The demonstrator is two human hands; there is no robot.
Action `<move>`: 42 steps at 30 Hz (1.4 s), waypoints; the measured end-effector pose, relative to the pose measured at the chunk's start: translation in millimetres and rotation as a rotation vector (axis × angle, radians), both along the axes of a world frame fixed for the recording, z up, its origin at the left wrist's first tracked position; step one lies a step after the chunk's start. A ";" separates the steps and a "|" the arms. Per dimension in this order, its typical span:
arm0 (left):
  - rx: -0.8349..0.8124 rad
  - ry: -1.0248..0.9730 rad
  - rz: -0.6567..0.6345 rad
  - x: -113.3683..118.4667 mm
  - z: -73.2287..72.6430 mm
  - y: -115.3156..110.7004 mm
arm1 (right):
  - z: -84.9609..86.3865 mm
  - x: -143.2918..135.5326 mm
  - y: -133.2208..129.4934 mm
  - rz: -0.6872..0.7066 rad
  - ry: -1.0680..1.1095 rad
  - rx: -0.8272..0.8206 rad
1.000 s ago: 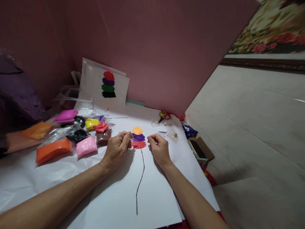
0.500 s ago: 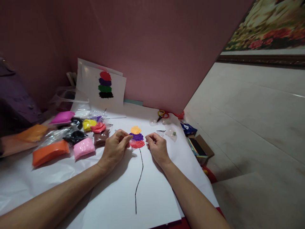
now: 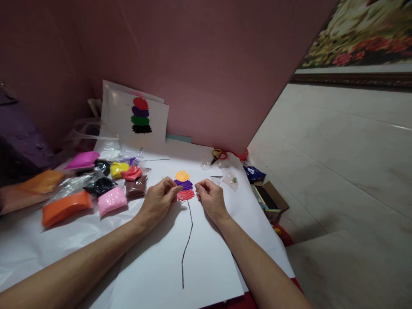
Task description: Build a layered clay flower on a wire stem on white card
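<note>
A white sheet (image 3: 212, 257) lies in front of me, with a stack of textured clay bands on it: a yellow band (image 3: 183, 175), a purple band (image 3: 183, 185) and a coral-red band (image 3: 186, 195). Below them a wavering black line (image 3: 187, 244) runs down the paper. My left hand (image 3: 162, 198) is pinched closed at the left edge of the purple and coral bands, thumb and forefinger overlapping them. Just right of the stack, my right hand (image 3: 210, 198) is also pinched, a little apart from the bands. Whatever either pinch holds is too small or hidden to make out.
Bags of coloured clay, among them an orange bag (image 3: 67, 209) and a pink bag (image 3: 112, 201), crowd the left. A sheet with coloured bands (image 3: 154, 124) leans on the wall. Scissors (image 3: 217, 155) lie at the back; an open box (image 3: 273, 197) sits beyond the right edge.
My left hand has shifted slightly right, its thumb now reaching further over the bands. The right hand stays almost in place, and the whole view has drifted a little.
</note>
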State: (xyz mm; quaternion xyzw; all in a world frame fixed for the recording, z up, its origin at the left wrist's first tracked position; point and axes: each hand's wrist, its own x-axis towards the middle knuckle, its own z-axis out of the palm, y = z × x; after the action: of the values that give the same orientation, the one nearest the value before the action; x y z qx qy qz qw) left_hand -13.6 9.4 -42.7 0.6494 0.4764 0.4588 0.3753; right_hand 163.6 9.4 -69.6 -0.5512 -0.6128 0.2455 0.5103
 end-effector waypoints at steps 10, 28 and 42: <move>0.021 0.050 -0.001 0.1 0.2 0.2 | -0.3 0.1 0.3 -0.002 -0.007 0.013; 0.068 0.130 0.004 0.1 -0.3 -0.1 | -1.1 0.5 0.6 -0.007 -0.017 -0.002; 0.062 0.282 -0.006 -0.9 2.6 1.4 | -1.4 0.9 1.1 -0.005 -0.023 -0.022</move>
State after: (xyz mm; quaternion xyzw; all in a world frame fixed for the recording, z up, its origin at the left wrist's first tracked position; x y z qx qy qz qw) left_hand -14.5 10.8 -40.2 0.7202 0.5081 0.3763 0.2856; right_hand 164.5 10.5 -71.1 -0.5611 -0.6145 0.2448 0.4976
